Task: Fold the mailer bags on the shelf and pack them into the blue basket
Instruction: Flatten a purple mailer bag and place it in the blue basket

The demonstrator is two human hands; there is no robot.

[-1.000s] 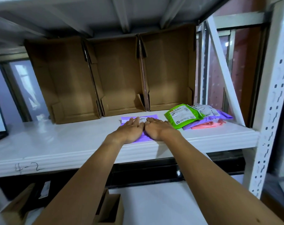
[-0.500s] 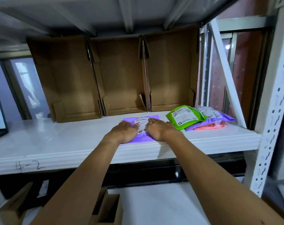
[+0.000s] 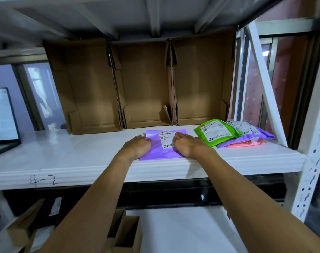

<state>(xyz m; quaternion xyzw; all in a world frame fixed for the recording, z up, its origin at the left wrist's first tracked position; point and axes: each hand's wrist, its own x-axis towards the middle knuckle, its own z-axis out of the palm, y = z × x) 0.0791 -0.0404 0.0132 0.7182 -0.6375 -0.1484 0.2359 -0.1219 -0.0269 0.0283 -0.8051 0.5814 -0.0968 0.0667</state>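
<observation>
Against brown cardboard boxes [image 3: 144, 84], a purple mailer bag [image 3: 162, 154] is pressed flat at the front edge of the white shelf [image 3: 82, 148], mid-frame, by the left hand [image 3: 137, 147] and right hand [image 3: 188, 146], both flat-fingered, one laid on each side, equally near.

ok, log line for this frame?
step: flatten; purple mailer: flat on shelf; left hand: pressing it; right hand: pressing it; pile: at right, untouched

Both hands flat on a purple mailer bag [image 3: 163, 149] on the white shelf [image 3: 82, 152], left hand [image 3: 137, 147], right hand [image 3: 189, 146], pile of mailer bags [image 3: 232, 133] just right, three cardboard boxes [image 3: 146, 83] behind
</observation>
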